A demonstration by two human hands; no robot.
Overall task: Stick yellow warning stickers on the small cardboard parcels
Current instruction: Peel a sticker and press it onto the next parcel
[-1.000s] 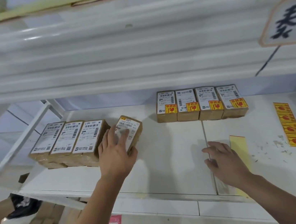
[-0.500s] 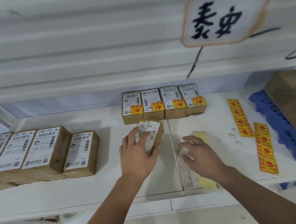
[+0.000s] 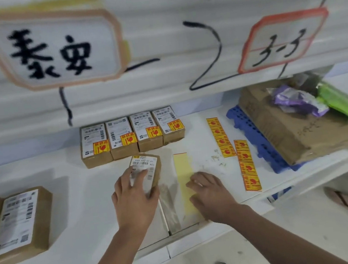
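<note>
From the head camera I see my left hand [image 3: 136, 200] laid over a small parcel [image 3: 148, 168] on the white shelf [image 3: 73, 211]. The fingers [image 3: 128, 177] are spread across its white label and the thumb sits against its right edge, so the hand is closed around the parcel from above. The parcel lies tilted, its far end pointing away from the hand and a little to the right.

My right hand [image 3: 209, 190] is just to the right of the left one, palm down with the fingers loosely curled. Its fingertips [image 3: 191, 181] rest on a pale yellow backing strip [image 3: 182, 168] that lies flat on the shelf. I cannot tell whether it has pinched anything; no sticker shows in it.

Beyond the left hand, four parcels [image 3: 131, 137] stand in a row, touching side by side, each with a yellow sticker on the near corner of its label. Far to the left of the left hand lies a larger parcel [image 3: 19, 223], label up, with no yellow sticker showing.

Beyond and to the right of the right hand are two strips of yellow stickers [image 3: 247, 164], lying flat, one nearer and one farther back. Further right is a blue plastic tray [image 3: 255, 134] with a big cardboard box [image 3: 296, 129] lying on it. Purple and green bags sit on top of the box.

Above the shelf, two handwritten signs [image 3: 51, 48] are fixed to the white panel.
</note>
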